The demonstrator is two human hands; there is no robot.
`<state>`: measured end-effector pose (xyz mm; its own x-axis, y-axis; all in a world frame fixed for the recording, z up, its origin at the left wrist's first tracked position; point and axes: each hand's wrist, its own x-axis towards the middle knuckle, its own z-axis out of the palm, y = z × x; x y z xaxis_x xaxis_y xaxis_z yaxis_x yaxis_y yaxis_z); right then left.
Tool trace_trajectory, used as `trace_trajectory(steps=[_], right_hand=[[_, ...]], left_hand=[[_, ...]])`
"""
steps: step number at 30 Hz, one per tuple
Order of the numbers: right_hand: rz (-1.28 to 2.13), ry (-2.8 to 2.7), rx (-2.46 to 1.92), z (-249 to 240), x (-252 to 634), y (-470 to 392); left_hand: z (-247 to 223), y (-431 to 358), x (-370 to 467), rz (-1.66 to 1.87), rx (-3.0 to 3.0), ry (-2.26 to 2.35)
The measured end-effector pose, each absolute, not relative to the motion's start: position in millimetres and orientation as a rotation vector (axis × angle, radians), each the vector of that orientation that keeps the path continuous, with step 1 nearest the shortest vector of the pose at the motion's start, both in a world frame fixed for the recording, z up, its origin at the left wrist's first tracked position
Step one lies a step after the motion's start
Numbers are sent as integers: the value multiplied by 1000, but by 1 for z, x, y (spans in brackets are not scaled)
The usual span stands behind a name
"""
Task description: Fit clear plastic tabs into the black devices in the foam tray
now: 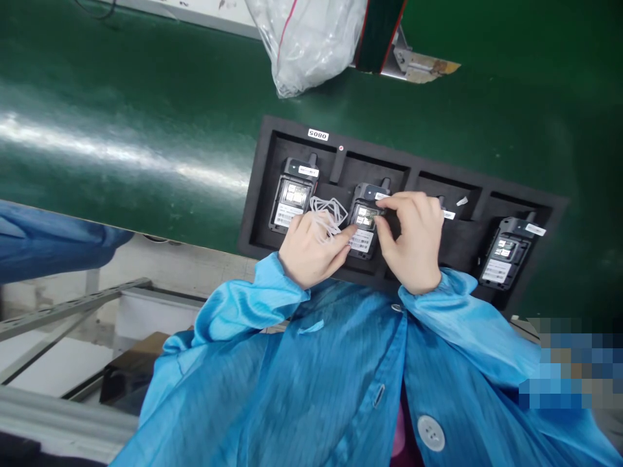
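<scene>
A handheld radio (363, 243) lies in the black foam tray, its back recess and labels facing up. My left hand (311, 250) is at its left side, with several whitish rectangular rubber rings (329, 214) bunched at the fingers and the index fingertip touching the radio. From the right, my right hand (416, 240) reaches over the recess. Its thumb and index finger are bent close together at the recess edge; what is between them is too small to tell. Another radio (294, 194) sits left of my hands. A third radio (445, 213) is mostly hidden behind my right hand.
The foam tray (253, 194) rests on a green table (170, 143). One more radio (506, 253) is in its right end. A scrap of white paper (462, 202) lies in the tray. Beyond stands a clear plastic bag (311, 45). A blue sleeve (58, 240) shows at left.
</scene>
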<state>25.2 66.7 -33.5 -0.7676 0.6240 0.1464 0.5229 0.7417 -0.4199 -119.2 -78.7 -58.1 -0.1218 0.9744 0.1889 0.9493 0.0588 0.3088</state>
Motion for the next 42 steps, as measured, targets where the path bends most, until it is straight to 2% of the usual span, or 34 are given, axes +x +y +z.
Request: trace_trajectory(steps=[11,26,35,42], right_hand=[[110,-3032,-659,-24,61,52],[225,-3033,-880,-16,42,52],[296,-3018,-831,-19,49,54],[174,-3062,-761,-19,58,46]], left_hand=[[-58,-79,-117,519,2000,2261],[-47,-60,-111,366,1831,2325],[-45,-56,-111,198,1813,2360],[-47,-55,-111,231,1793,2282]])
